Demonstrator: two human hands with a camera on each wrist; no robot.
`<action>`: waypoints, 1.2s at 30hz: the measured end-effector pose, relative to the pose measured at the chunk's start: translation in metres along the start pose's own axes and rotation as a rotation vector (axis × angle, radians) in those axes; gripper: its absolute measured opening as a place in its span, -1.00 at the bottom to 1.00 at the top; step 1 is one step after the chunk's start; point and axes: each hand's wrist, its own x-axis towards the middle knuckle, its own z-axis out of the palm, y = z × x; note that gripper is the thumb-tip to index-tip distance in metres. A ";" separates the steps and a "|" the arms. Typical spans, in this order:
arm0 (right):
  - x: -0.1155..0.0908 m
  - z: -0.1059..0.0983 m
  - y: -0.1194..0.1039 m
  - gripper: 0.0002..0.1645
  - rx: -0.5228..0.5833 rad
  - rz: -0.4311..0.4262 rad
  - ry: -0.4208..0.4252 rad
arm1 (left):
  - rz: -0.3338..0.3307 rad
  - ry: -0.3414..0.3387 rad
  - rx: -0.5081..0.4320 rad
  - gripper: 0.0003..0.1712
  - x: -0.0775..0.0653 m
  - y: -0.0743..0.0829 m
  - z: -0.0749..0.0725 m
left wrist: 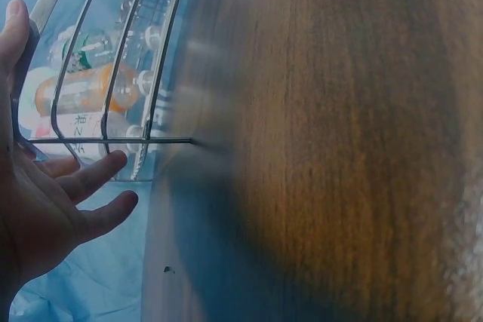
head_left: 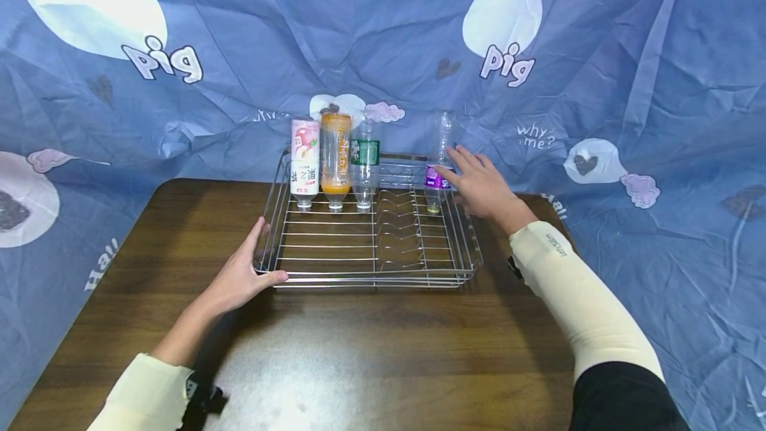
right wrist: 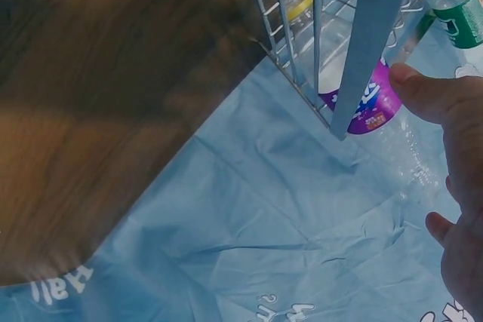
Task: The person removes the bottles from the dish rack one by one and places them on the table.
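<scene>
A wire dish rack stands on the wooden table. My left hand rests against its front left corner, thumb along the front rail and spread fingers by the side wires. At the back right, a clear bottle with a purple label stands neck down in the rack, its yellow cap lowest. My right hand is beside this bottle with fingers extended; its thumb reaches the label's edge in the right wrist view. Nothing is in my left palm.
Three more bottles stand neck down along the rack's back left: a pink-and-white one, an orange-tinted one and a clear one with a green label. A blue patterned cloth hangs behind the table.
</scene>
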 end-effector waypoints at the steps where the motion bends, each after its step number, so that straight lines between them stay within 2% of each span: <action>1: 0.000 -0.001 0.001 0.04 -0.003 -0.001 0.003 | 0.002 -0.001 0.003 0.38 0.001 0.000 0.000; 9: 0.002 0.000 0.003 -0.06 -0.047 -0.042 0.019 | 0.015 0.001 0.027 0.37 0.001 -0.001 -0.001; 14: 0.005 0.007 0.002 -0.08 -0.069 -0.058 -0.009 | 0.015 -0.001 0.044 0.38 -0.004 -0.006 0.003; 20: 0.010 0.007 0.000 -0.10 -0.076 -0.068 -0.036 | 0.019 -0.009 0.016 0.37 -0.007 -0.003 0.003; 26: 0.017 0.004 0.006 0.02 -0.150 -0.088 -0.044 | 0.026 0.001 0.040 0.36 -0.002 -0.001 0.002; 32: 0.026 0.006 0.010 0.01 -0.216 -0.118 -0.067 | 0.033 0.003 0.029 0.35 -0.003 0.000 0.002; 36: 0.031 0.006 0.011 0.08 -0.256 -0.134 -0.069 | 0.032 0.008 0.037 0.35 -0.002 -0.001 0.001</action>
